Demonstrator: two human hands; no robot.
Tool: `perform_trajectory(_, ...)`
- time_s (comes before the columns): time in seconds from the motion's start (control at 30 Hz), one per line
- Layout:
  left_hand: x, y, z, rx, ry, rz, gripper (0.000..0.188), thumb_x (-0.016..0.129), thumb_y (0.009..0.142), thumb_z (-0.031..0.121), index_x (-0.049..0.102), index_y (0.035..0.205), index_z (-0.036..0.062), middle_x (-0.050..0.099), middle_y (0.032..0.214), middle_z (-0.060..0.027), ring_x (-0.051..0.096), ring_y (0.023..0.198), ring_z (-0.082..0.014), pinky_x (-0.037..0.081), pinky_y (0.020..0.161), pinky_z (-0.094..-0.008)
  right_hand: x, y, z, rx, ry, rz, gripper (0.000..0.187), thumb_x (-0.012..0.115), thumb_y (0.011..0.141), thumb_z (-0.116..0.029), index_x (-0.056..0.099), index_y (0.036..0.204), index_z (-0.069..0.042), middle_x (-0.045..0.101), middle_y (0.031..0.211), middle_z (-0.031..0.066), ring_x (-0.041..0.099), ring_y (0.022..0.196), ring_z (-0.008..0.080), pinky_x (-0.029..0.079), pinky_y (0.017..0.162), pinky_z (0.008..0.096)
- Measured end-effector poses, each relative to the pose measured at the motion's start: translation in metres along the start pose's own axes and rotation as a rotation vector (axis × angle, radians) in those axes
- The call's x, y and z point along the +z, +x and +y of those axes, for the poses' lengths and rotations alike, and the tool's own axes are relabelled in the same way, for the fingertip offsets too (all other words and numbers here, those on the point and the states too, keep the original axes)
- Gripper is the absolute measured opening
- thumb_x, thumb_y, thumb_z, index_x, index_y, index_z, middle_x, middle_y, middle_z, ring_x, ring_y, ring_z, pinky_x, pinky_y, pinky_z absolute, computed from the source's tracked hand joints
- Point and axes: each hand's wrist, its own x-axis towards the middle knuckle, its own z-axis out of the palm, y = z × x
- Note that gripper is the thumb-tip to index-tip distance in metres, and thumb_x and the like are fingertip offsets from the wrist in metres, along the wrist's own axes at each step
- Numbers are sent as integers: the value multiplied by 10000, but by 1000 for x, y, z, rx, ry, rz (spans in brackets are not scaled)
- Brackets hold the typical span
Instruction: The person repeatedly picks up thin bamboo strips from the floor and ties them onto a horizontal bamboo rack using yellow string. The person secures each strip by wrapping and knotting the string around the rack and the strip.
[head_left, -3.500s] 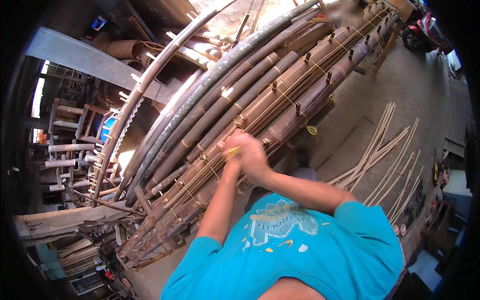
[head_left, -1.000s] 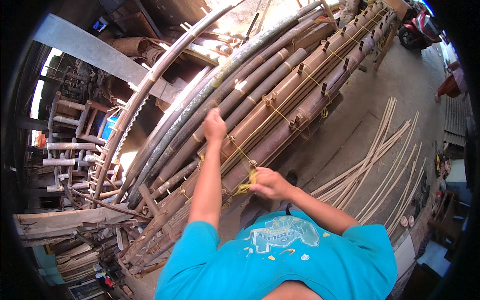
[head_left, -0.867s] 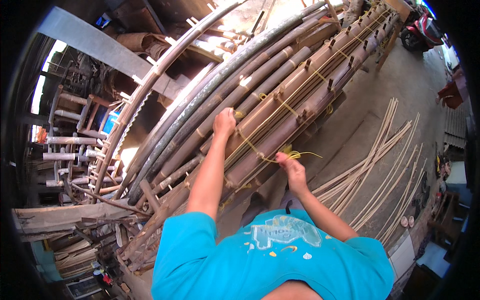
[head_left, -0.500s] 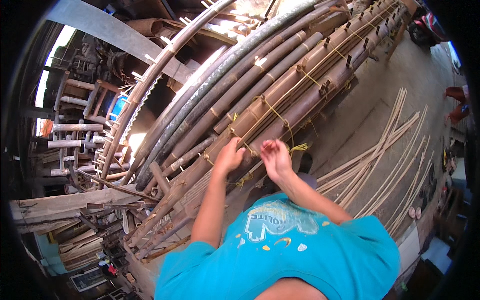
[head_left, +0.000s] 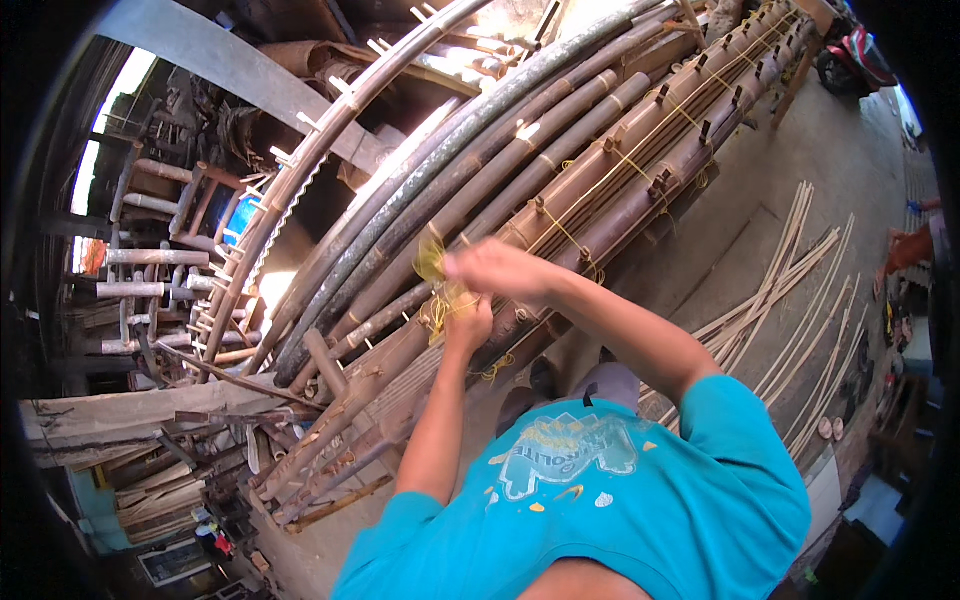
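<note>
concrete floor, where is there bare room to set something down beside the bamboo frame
Bare concrete floor lies free between the bamboo pole frame and the loose bamboo strips. Crowded: the frame top, where the left hand and right hand work yellow twine, and the stacked timber at left.

Grey concrete floor under everything. Along its left side, a long bamboo-pole frame bound with yellow cord. Toward its right edge, thin pale bamboo strips lying loose, fanned out.
</note>
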Motion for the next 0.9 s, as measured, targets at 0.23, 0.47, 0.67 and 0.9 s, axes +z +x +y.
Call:
perform_trajectory(0.23, -12, 18, 28, 67, -255, 70, 225, 561, 991, 205, 690, 945, 26, 697, 822, -59, 658, 794, -151, 519, 767, -303, 45, -89, 122, -264, -613, 70, 427, 578, 955, -331, 592, 630, -54, 585, 616, 158, 599, 657, 357, 500, 820, 426)
perform_trajectory(0.47, -7, 126, -44, -64, 274, 427, 297, 475, 979, 267, 679, 1006, 53, 698, 821, -194, 678, 717, -351, 514, 666, -461, 49, -117, 109, -252, -415, 230, 348, 583, 968, -261, 609, 720, -18, 607, 686, 117, 619, 726, 282, 492, 899, 396)
perform_trajectory(0.67, -55, 90, -26, -20, 11, 184, 353, 524, 952, 299, 633, 1156, 32, 686, 964, -242, 658, 934, -412, 503, 819, -495, 83, -118, 153, 218, 630, 1008, 317, 457, 1039, -292, 639, 1100, -39, 645, 1055, 71, 626, 940, 138, 505, 820, 285)
perform_trajectory(0.9, -89, -72, -59, -92, 237, -55, 264, 519, 948, 210, 607, 1060, -12, 655, 1005, -302, 636, 966, -457, 499, 833, -528, 170, -77, 147, 638, 1066, 355, 298, 480, 1010, -350, 643, 1105, -120, 631, 941, 24, 615, 854, 134, 510, 802, 323)
